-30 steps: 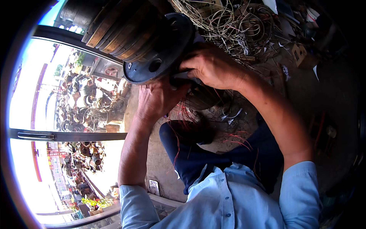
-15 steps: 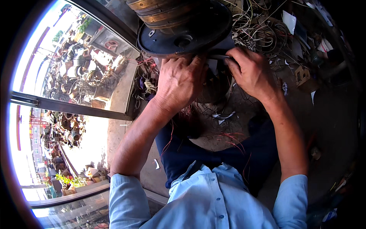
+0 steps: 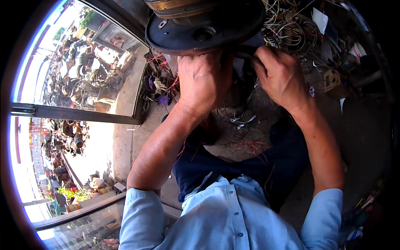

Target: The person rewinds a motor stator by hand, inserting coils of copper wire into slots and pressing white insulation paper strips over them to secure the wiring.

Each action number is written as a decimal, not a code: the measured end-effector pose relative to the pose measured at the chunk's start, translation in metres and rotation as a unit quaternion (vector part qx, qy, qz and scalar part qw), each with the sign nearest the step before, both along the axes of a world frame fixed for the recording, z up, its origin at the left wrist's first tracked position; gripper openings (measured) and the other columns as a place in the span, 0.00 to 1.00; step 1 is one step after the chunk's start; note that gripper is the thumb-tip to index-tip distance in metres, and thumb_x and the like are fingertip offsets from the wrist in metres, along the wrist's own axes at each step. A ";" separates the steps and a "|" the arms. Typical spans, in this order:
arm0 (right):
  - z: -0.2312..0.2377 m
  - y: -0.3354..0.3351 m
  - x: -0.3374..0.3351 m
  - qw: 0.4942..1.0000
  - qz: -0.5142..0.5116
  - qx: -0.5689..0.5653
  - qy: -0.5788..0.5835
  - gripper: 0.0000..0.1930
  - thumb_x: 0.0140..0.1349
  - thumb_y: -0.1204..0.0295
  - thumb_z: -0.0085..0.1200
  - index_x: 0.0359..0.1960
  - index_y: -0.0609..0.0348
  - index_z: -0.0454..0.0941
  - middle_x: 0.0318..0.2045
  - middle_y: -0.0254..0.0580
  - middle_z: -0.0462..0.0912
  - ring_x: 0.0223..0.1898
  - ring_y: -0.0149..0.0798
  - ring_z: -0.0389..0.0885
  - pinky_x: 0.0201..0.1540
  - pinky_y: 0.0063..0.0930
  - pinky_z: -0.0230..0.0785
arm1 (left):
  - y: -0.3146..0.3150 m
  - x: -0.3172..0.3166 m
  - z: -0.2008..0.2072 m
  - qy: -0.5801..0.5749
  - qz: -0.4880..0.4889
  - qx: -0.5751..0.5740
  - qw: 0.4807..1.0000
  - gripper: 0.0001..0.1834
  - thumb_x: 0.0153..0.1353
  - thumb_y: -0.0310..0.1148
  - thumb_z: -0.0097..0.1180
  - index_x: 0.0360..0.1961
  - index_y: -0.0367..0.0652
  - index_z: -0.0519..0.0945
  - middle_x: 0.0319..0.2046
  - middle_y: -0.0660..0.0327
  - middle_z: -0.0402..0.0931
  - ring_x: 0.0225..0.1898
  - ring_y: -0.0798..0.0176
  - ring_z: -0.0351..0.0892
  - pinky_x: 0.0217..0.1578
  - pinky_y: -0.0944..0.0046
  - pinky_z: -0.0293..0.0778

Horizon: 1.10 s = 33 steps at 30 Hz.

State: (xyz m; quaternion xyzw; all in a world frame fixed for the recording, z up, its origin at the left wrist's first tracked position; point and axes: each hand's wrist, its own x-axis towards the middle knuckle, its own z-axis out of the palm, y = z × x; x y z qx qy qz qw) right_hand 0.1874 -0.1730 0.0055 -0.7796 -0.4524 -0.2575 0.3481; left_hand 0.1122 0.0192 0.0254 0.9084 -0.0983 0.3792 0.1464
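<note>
– Where to find the black disc?
– Up top, at the end of a brown-banded drum, more level than a second ago.
– And the grip?
– See the left hand under the rim; cannot tell its hold. Find the right hand wider apart now, pinching a dark strip.
– Count?
– One disc, one strip, two hands; beyond, one wire tangle, one brown box.

Scrap workshop, tangled wires, junk heaps outside
</note>
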 end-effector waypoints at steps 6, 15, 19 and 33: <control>-0.011 0.007 -0.005 1.000 -0.022 0.014 -0.002 0.09 0.56 0.87 0.58 0.35 0.61 0.74 0.23 0.53 0.78 0.28 0.60 0.81 0.29 0.50 0.71 | -0.004 -0.002 0.002 0.014 0.025 0.049 0.998 0.10 0.62 0.31 0.61 0.43 0.41 0.85 0.37 0.48 0.83 0.40 0.39 0.82 0.42 0.45 0.76; -0.028 0.009 -0.004 0.996 -0.061 0.048 -0.046 0.09 0.55 0.83 0.60 0.33 0.58 0.74 0.24 0.52 0.79 0.27 0.59 0.82 0.29 0.50 0.73 | -0.004 0.004 -0.004 -0.048 -0.003 0.044 0.998 0.04 0.61 0.32 0.60 0.36 0.46 0.83 0.27 0.54 0.82 0.35 0.43 0.83 0.43 0.44 0.72; -0.017 0.007 -0.012 0.991 -0.089 0.030 0.091 0.07 0.62 0.82 0.58 0.41 0.61 0.79 0.34 0.56 0.85 0.36 0.61 0.85 0.36 0.49 0.76 | 0.002 -0.001 -0.003 -0.018 0.023 0.063 0.998 0.06 0.64 0.36 0.60 0.39 0.49 0.85 0.29 0.55 0.84 0.36 0.44 0.84 0.44 0.45 0.71; 0.000 0.008 -0.006 0.987 -0.082 -0.073 -0.118 0.13 0.48 0.83 0.58 0.35 0.53 0.75 0.24 0.44 0.80 0.29 0.53 0.84 0.29 0.45 0.77 | 0.011 -0.007 -0.006 0.024 0.008 0.059 0.998 0.13 0.62 0.38 0.59 0.46 0.47 0.85 0.33 0.51 0.85 0.38 0.43 0.84 0.46 0.44 0.72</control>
